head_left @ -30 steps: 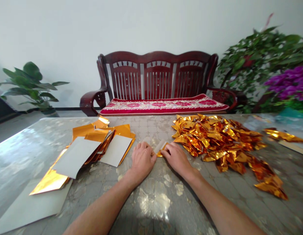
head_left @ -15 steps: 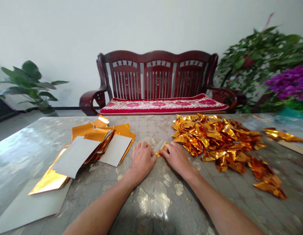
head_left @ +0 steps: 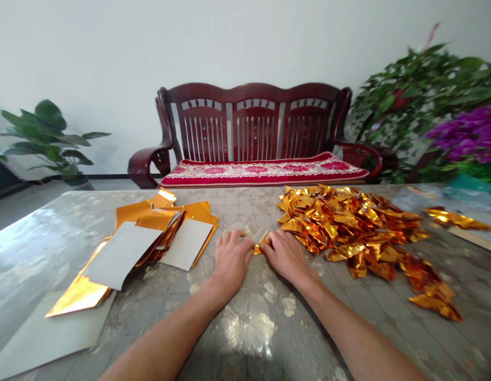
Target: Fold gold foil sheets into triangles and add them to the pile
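Note:
Between my hands, on the table, lies a small sheet of gold foil paper (head_left: 258,248), partly folded, with its pale back showing at the top. My right hand (head_left: 284,253) is closed on the sheet's right side, thumb and fingertips pinching it. At the left edge, my left hand (head_left: 232,258) rests with its thumb touching the paper and its fingers stretched forward. Much of the sheet is hidden under the hands. To the left is a loose stack of gold foil sheets (head_left: 146,216), some turned pale side up. On the right sits a heap of folded gold foil pieces (head_left: 336,211).
A patterned grey table cover (head_left: 245,307) lies under everything. At the right edge are clear plastic wrapping (head_left: 416,197) and a single gold folded piece (head_left: 457,218). Behind the table stands a dark wooden bench (head_left: 255,127) with a red cushion. Plants flank it.
The fingers of my left hand have uncurled and stretched forward, with the thumb reaching the foil paper. My right hand stays at the paper's right side, almost unmoved.

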Available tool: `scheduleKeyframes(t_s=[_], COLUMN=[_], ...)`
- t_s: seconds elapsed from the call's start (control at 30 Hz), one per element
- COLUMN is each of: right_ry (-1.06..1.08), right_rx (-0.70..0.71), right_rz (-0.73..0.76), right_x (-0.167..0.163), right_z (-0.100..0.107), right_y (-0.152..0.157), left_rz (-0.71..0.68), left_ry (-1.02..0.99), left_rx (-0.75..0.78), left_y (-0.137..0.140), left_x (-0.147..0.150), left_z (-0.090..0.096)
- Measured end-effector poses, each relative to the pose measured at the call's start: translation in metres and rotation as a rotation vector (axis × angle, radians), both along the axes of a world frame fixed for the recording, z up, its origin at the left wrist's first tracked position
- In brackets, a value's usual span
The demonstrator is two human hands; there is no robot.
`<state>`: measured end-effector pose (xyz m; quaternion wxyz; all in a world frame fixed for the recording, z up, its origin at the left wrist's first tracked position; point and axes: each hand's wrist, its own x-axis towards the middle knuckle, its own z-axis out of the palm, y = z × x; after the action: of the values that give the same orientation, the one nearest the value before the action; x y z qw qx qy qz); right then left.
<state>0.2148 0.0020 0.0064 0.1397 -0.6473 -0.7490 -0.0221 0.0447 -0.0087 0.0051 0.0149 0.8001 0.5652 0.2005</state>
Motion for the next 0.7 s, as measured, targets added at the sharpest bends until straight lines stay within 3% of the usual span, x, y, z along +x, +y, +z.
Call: scheduleKeyframes(t_s=[0.17,0.37,0.7], right_ry=[-0.03,-0.059,-0.101], right_rx=[-0.013,-0.009,-0.013], right_rz=[-0.025,-0.041,-0.032], right_x=[-0.002,-0.003,0.0], right_z=[0.0,-0.002,-0.001], right_y=[0.001,0.003,0.004], left_rz=[-0.154,-0.231,-0.229], left_ry=[0.165,0.249,0.292], left_rx=[0.035,-0.041,0.031], left_y=[-0.006,-0.009,-0.013], left_x=[0.005,0.008,0.01], left_z=[-0.001,0.002,0.002])
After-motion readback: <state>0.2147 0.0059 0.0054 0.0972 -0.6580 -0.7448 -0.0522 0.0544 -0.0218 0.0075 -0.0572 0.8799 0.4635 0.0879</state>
